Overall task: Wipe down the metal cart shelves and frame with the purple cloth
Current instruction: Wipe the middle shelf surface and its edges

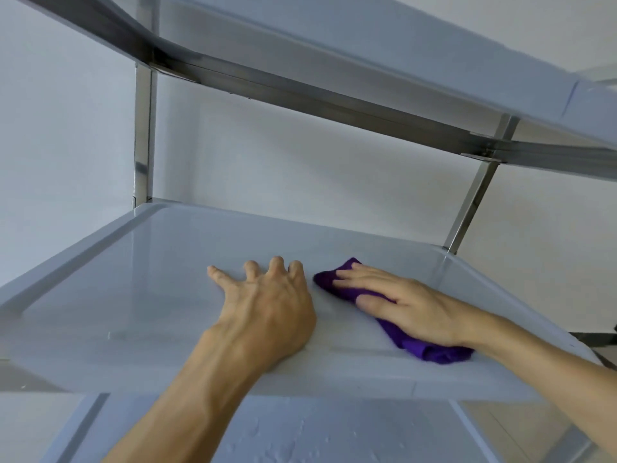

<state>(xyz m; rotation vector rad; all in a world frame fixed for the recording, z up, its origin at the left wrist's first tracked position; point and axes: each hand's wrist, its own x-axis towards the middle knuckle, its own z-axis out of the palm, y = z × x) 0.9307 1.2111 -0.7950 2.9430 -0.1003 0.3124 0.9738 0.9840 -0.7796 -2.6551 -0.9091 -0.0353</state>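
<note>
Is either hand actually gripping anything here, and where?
Neither grips. The right hand presses flat on the middle of the purple cloth on the middle shelf; the left hand rests bare beside it.

My two bare arms, nothing worn

My left hand and right hand are both bare, with no gloves, rings, watch or bracelet at either wrist. My forearms are uncovered to the frame's edge, no sleeve showing. Veins and tendons stand out on the back of my left hand; nails short, unpainted.
</note>
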